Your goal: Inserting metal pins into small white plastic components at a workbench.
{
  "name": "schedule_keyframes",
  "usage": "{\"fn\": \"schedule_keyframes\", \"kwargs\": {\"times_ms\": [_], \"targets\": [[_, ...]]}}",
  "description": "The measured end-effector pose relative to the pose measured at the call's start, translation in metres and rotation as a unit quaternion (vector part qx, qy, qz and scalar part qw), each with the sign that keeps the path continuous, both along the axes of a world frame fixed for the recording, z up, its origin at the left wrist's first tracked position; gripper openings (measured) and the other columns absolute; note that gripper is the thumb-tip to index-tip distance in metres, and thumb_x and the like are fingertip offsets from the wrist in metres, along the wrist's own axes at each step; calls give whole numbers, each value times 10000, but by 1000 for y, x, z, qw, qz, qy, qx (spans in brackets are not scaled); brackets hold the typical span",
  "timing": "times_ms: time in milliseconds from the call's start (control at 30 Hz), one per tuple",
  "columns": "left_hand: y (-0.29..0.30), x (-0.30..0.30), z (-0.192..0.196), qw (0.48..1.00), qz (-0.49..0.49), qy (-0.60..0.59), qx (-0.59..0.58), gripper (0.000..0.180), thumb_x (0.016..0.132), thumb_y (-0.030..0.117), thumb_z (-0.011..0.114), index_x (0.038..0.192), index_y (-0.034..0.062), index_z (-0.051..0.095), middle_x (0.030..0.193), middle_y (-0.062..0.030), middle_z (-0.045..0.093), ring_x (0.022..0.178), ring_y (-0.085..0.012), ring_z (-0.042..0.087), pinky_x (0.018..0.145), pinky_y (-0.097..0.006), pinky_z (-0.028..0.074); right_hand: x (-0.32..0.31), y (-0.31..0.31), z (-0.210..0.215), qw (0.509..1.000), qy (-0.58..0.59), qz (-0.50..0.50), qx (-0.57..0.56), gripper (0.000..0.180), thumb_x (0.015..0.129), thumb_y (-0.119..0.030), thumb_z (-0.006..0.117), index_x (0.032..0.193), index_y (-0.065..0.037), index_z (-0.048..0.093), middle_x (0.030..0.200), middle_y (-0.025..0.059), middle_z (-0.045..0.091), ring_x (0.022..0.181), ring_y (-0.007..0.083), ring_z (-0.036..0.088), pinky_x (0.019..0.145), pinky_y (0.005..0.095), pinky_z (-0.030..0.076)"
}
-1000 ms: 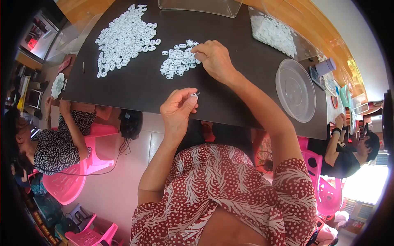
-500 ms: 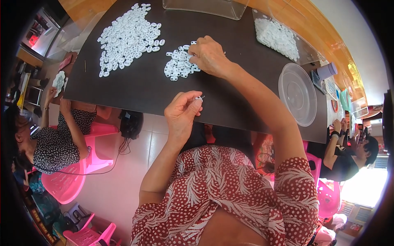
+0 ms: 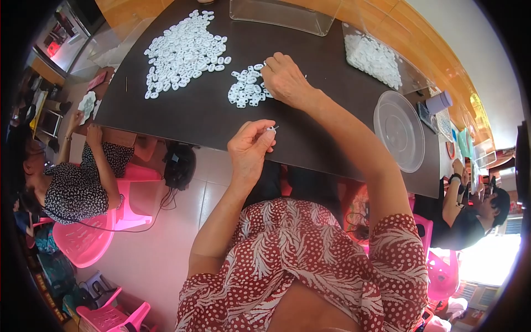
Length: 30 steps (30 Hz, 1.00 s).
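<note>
My left hand (image 3: 250, 152) is raised over the table's near edge, thumb and forefinger pinching a small white plastic piece (image 3: 270, 129). A thin pin-like tip sticks out of that piece to the right. My right hand (image 3: 289, 82) reaches to the right side of a small pile of white plastic pieces with holes (image 3: 246, 91). Its fingers are curled, and their tips are mostly hidden, so what they hold cannot be made out. Farther left lies a larger heap of white oval pieces (image 3: 185, 55), each with holes.
On the dark table (image 3: 182, 116) stand a clear box (image 3: 285, 19), a clear bin of white pieces (image 3: 373, 58) and a round clear lid (image 3: 399, 133). A purple cup (image 3: 438, 102) is farther right. People sit at left and right; pink chairs (image 3: 91, 243) are on the floor.
The whole view has shifted slightly, moving the heaps a little right and down in the picture. My right hand stays at the small pile; my left hand keeps its pinch.
</note>
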<state>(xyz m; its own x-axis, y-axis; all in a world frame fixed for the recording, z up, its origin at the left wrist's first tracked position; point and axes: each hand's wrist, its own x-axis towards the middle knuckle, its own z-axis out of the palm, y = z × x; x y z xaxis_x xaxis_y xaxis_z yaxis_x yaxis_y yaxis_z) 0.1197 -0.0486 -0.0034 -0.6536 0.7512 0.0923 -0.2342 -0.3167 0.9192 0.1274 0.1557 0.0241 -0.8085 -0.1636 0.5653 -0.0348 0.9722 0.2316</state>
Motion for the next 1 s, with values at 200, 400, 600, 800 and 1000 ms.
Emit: {"fn": "schedule_keyframes", "kwargs": {"times_ms": [200,400,600,800,1000], "targets": [[0,2,0,1000,10,16,-5,179,833,-5,638,1009,-30,647,829,-38,591,661,-87,569,580,-199,480,8,4,4,988,84,-13,-126,48,752,-42,603,771,2,592,722,103,568,683,218,537,595,337,433],[0,1,3,1000,12,-2,-22,180,826,-4,642,1003,-38,645,805,-48,615,632,-92,566,564,-201,474,33,-8,32,720,-57,-32,-691,151,847,-129,589,880,4,651,727,37,645,630,68,548,547,213,438],[-1,1,12,999,14,-30,-29,184,822,-5,641,998,-58,640,796,-79,643,604,-106,572,548,-215,473,67,-25,37,663,-71,-14,-745,185,845,-121,601,981,-17,671,776,37,649,665,57,556,595,192,436],[-6,14,25,999,10,-31,-5,174,838,3,623,999,-62,637,804,-102,648,606,-120,578,531,-232,476,100,-53,34,629,-68,5,-774,202,849,-116,605,1007,-9,670,801,41,647,716,67,568,623,194,439],[-17,34,36,1000,21,-12,-3,174,838,-4,620,1000,-66,634,792,-106,649,594,-123,579,514,-229,468,125,-79,36,623,-51,31,-780,197,850,-111,605,993,9,667,804,41,648,734,75,572,633,198,440]]}}
